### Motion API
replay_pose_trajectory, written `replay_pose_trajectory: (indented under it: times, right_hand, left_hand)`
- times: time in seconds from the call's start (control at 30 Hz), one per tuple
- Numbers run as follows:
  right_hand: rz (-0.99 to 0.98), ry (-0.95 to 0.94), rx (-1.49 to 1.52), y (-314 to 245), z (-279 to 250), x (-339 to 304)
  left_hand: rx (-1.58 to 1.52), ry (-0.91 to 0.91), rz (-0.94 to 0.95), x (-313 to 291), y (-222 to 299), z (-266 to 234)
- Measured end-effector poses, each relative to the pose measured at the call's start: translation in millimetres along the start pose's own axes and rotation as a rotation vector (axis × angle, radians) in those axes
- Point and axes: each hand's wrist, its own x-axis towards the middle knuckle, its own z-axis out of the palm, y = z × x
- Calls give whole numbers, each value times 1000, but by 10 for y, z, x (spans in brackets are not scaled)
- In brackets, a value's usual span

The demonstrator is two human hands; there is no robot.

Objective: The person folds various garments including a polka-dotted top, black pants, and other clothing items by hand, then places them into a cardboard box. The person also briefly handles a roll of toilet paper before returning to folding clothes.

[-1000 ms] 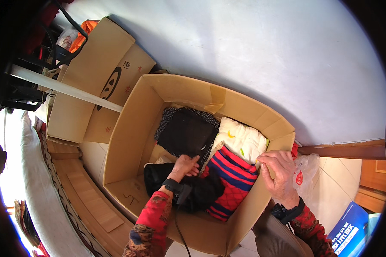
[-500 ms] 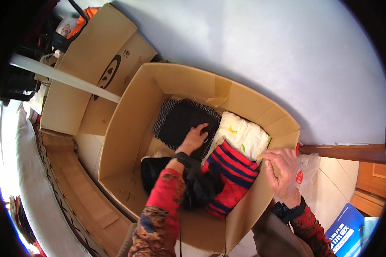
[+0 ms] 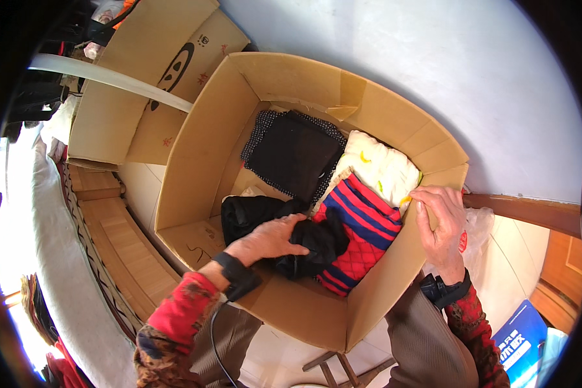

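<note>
A large open cardboard box [image 3: 194, 168] stands in front of me with folded clothes inside. At its far left lies a black folded cloth [image 3: 294, 152] on a black-and-white patterned one. Beside it is a cream padded cloth [image 3: 378, 161] with small coloured prints. A red and navy striped knit garment [image 3: 362, 226] lies nearer. My left hand [image 3: 271, 238] is over a crumpled black garment [image 3: 246, 216] at the near left, thumb and fingers apart; whether it touches the garment I cannot tell. My right hand [image 3: 443, 223] grips the box's right rim, fingers curled.
Another cardboard box [image 3: 136, 97] stands at the back left, near a pale bar [image 3: 110, 79]. A wooden panel [image 3: 123, 239] runs along the left. A white wall [image 3: 420, 71] rises behind. On the right are a clear plastic bag [image 3: 478, 226] and a blue package [image 3: 517, 336].
My left hand has left the black folded cloth and come nearer, to the crumpled black garment. The box sits higher in view. My right hand stays on the rim.
</note>
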Motion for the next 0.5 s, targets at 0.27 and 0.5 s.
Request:
replay_pose_trajectory:
  times: [0.27, 0.5]
  right_hand:
    - [-21, 30, 2, 17, 6, -27]
    - [-58, 11, -62, 34, 30, -77]
  left_hand:
    - [-185, -202, -111, -208, 379, 141]
    - [-611, 148, -100, -1339, 971, -283]
